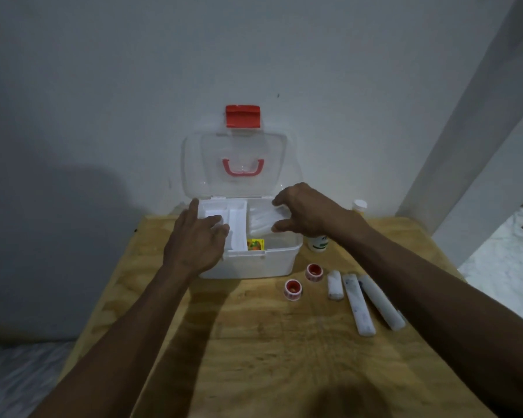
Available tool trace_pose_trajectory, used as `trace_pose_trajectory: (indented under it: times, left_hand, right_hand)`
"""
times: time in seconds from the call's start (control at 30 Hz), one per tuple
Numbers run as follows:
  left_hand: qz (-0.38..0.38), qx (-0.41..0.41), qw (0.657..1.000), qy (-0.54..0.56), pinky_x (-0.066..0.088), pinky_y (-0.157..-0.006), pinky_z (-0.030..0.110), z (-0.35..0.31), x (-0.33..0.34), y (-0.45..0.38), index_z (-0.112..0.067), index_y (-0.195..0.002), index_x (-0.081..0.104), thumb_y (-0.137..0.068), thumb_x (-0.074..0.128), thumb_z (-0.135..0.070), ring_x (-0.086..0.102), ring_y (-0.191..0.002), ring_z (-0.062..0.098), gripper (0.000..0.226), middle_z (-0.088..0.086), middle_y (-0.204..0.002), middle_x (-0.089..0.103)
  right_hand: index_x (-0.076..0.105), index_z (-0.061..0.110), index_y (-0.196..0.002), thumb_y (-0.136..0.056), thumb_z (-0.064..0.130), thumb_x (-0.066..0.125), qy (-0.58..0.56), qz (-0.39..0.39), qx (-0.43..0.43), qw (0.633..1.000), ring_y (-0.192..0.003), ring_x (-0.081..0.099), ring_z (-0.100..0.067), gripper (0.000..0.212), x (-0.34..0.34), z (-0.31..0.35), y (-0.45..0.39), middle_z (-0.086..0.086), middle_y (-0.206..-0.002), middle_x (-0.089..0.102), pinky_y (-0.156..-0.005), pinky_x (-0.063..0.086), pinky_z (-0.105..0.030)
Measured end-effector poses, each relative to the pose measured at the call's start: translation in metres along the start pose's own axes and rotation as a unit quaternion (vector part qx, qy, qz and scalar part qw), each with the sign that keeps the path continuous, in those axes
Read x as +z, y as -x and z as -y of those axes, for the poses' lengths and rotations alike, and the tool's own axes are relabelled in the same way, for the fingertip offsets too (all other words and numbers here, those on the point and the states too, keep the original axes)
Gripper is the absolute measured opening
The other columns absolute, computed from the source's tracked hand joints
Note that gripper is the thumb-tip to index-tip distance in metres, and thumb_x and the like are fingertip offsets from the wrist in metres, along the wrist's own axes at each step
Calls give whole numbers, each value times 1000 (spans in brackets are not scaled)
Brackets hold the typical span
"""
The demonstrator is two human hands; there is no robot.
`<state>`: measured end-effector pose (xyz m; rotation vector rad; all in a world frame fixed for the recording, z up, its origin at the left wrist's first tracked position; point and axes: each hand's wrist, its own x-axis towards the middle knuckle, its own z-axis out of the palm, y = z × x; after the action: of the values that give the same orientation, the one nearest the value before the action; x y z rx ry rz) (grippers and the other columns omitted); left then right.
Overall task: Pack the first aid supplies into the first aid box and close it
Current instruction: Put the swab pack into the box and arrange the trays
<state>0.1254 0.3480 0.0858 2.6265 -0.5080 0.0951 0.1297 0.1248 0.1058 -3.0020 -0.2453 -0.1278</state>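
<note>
The white first aid box [254,265] stands at the table's far edge, its clear lid [239,146] with red handle and red latch upright against the wall. My left hand [194,242] grips the white inner tray [237,220] at the box's left side, thumb at the far corner. My right hand [305,212] pinches a clear packet of white dressings [261,220] over the right half of the box. A small yellow-orange packet [255,245] lies inside near the front wall. Two red-cored tape rolls [293,289] and three white bandage rolls [358,304] lie on the table to the right.
A white bottle with a green label [317,243] stands just right of the box, half hidden under my right wrist. A second white-capped bottle [360,205] stands behind it. The plywood table [254,342] meets the wall behind the box; its right edge drops to a pale floor.
</note>
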Motion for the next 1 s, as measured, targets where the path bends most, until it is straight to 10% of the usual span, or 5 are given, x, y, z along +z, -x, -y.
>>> trace_pose_trajectory:
  times: [1.0]
  left_hand:
    - [22, -12, 999, -23, 10, -119, 40, -5, -6, 1, -14, -134, 55, -103, 34, -29, 13, -148, 29, 40, 11, -157, 27]
  right_hand:
    - [63, 10, -126, -85, 19, 74, -140, 21, 51, 989, -114, 60, -23, 44, 24, 26, -20, -9, -130, 61, -93, 46, -27]
